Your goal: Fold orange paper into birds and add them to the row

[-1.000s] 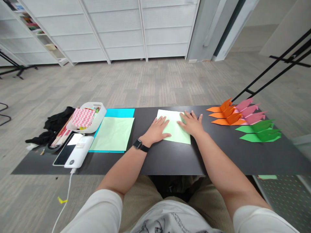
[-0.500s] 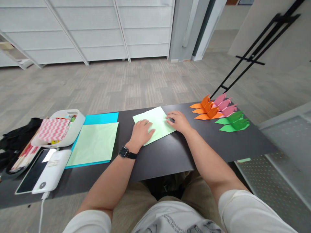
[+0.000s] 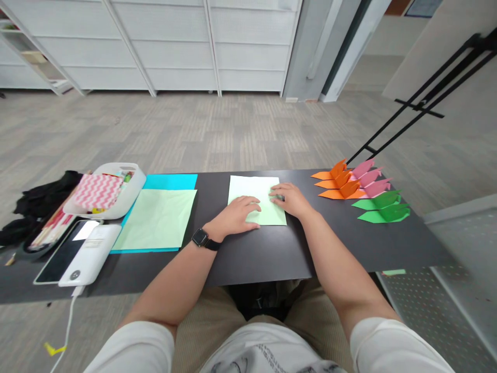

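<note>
A pale green sheet of paper (image 3: 252, 190) lies flat near the middle of the black table (image 3: 272, 254). My left hand (image 3: 236, 215), with a black watch on its wrist, rests palm down on the sheet's lower left part. My right hand (image 3: 289, 199) presses on the sheet's right side with its fingers spread. Neither hand grips anything.
Folded paper figures in orange (image 3: 337, 184), pink (image 3: 370, 178) and green (image 3: 382, 210) sit at the right. To the left lie a pale green sheet on a blue sheet (image 3: 157, 217), a white tray (image 3: 106, 191), a phone (image 3: 64, 251), a white power bank (image 3: 91, 254) and black cloth (image 3: 39, 194).
The view has swung back toward the left. The green sheet now lies square to the table edge rather than turned. Both hands stay flat on it.
</note>
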Available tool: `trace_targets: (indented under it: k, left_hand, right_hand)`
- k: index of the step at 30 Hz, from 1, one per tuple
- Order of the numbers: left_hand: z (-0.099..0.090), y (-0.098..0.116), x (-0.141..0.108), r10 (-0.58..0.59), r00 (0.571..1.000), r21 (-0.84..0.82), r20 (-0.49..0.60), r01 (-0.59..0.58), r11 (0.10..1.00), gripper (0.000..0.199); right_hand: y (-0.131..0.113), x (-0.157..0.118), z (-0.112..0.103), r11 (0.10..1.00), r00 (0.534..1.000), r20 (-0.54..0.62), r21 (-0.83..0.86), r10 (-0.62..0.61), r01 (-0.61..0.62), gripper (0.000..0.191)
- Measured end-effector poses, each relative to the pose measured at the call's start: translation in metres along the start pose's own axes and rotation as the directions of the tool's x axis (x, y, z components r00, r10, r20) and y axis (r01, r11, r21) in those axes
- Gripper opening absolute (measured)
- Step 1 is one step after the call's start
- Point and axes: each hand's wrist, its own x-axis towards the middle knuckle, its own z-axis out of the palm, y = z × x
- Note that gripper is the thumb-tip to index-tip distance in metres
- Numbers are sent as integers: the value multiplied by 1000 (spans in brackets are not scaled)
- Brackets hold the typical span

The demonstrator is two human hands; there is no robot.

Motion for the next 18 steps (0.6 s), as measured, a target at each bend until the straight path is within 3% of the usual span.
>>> trace_targets:
  k: [4,8,14,18]
  left_hand:
    - [-2,3,1,2,1000,0,-11,-2,1000,18]
    - [-4,4,1,33,999,9,16,-33,999,25]
    - [-2,8,3,44,998,31,36,-45,999,12]
    - [-5,12,3,40,999,77,-9,-39,996,12]
  right_hand:
    - [3,0,1,1000,1000,1,11,-8,8,18]
    - [6,0,2,1000,1000,3,19,-2,2,19]
    - [8,-1,3,999,1000,-19,39,-6,6,18]
    - [6,-1,2,999,1000,-20,47,-7,8,20]
